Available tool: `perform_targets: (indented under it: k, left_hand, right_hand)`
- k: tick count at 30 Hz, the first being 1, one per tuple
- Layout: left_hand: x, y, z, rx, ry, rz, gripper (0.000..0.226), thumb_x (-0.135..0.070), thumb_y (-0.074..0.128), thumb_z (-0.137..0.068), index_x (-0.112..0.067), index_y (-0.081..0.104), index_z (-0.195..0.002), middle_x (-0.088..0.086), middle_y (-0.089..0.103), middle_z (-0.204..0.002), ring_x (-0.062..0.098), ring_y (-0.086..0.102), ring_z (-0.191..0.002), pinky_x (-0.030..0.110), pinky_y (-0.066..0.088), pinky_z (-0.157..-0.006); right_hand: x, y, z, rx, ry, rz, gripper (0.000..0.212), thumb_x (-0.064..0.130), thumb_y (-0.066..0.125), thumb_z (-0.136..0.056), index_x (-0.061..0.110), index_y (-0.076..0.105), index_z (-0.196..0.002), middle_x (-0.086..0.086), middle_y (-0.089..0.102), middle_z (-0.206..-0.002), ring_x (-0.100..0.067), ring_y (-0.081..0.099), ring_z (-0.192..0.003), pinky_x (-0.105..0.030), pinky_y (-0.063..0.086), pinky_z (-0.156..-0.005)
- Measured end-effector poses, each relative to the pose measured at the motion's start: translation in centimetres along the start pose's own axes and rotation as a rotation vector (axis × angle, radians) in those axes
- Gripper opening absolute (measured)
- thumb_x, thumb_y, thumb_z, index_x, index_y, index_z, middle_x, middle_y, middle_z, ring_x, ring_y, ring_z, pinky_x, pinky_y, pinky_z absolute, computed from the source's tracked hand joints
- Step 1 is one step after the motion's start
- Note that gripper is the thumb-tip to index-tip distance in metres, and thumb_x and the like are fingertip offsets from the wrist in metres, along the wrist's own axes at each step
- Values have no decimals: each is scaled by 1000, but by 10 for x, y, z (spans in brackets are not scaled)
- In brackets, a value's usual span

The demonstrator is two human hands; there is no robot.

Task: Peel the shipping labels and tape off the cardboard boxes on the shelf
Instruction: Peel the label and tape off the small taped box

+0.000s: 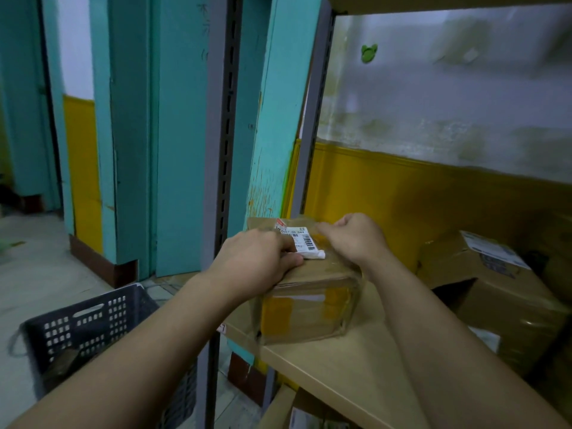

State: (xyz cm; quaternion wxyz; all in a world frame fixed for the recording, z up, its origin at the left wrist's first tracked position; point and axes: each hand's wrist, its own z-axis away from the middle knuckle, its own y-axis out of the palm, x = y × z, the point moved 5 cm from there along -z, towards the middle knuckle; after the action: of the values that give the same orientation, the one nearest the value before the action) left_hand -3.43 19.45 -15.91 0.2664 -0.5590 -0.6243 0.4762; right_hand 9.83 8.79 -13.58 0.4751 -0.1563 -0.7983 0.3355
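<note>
A small cardboard box (306, 308) wrapped in glossy clear tape stands at the left end of the wooden shelf (356, 370). A white shipping label (305, 241) with a barcode lies on its top, its near corner curled up. My left hand (260, 258) rests on the box top, its fingers curled at the label's left edge and its thumb along the box's front edge. My right hand (356, 236) sits on the top's right side, fingers curled and pinching the clear tape by the label's far right corner.
A larger cardboard box (501, 292) with its own label lies to the right on the shelf. A dark plastic crate (86, 329) stands on the floor at lower left. Grey slotted shelf posts (221, 181) rise just left of the small box. More boxes show on the shelf below.
</note>
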Motion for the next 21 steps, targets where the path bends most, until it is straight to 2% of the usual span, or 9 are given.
perform_targets:
  k: [2,4,8,10,12,13,16,18,21]
  left_hand:
    - [0,0,0,3,-2,-8,32,-55,47,-97,-36,64,-116,-7,68,-112,17,61,-100,30,37,-68]
    - [0,0,0,5,-2,-11,30,-55,46,-97,-36,65,-112,-7,68,-108,17,61,-98,30,35,-66]
    - [1,0,-2,14,6,-22,33,-57,45,-97,-38,63,-116,-8,67,-112,18,60,-102,30,36,-67]
    - [1,-1,-2,26,9,-28,34,-58,44,-97,-39,62,-118,-9,66,-115,17,60,-102,30,38,-68]
    - [1,-1,-3,31,13,-38,33,-58,44,-97,-39,62,-118,-11,65,-116,16,60,-102,30,37,-66]
    - [2,-1,-4,24,13,-40,31,-57,44,-97,-38,61,-116,-11,66,-116,16,60,-101,30,35,-65]
    - [6,-2,-6,-27,1,-19,24,-54,48,-97,-36,59,-110,-10,65,-108,17,60,-95,31,37,-64]
    - [9,-1,-9,-43,-5,5,22,-53,51,-96,-35,58,-105,-13,62,-97,16,58,-90,32,39,-67]
    - [12,1,-14,-74,-6,51,17,-50,57,-93,-34,54,-90,-17,51,-78,14,52,-79,31,36,-65]
  right_hand:
    - [6,5,1,22,-1,152,55,64,68,-74,17,44,-59,-2,47,-60,-23,46,-61,-31,28,-49]
    - [10,12,1,41,-33,332,59,70,69,-69,17,42,-61,-2,47,-63,-23,45,-62,-30,22,-44]
    - [12,9,-8,-35,-43,392,29,43,69,-82,16,61,-77,-7,68,-91,-27,56,-77,-26,29,-47]
    - [8,9,-10,-41,-42,334,23,37,68,-85,14,66,-85,-7,69,-94,-28,62,-84,-26,38,-55]
    - [5,12,-9,-31,-81,325,9,26,65,-88,18,67,-92,-7,69,-99,-29,63,-90,-27,40,-61]
    - [5,12,-7,-43,-97,315,9,19,62,-89,21,66,-97,-6,69,-101,-28,62,-91,-27,40,-63]
    - [3,13,-4,-22,-155,226,37,8,56,-87,30,65,-115,-4,67,-112,-27,61,-97,-30,49,-72]
    - [5,13,-3,16,-208,173,39,6,57,-85,32,69,-112,-2,65,-122,-25,62,-100,-32,51,-82]
    - [7,15,2,81,-275,148,38,-1,53,-84,28,77,-91,0,61,-133,-22,54,-121,-29,43,-98]
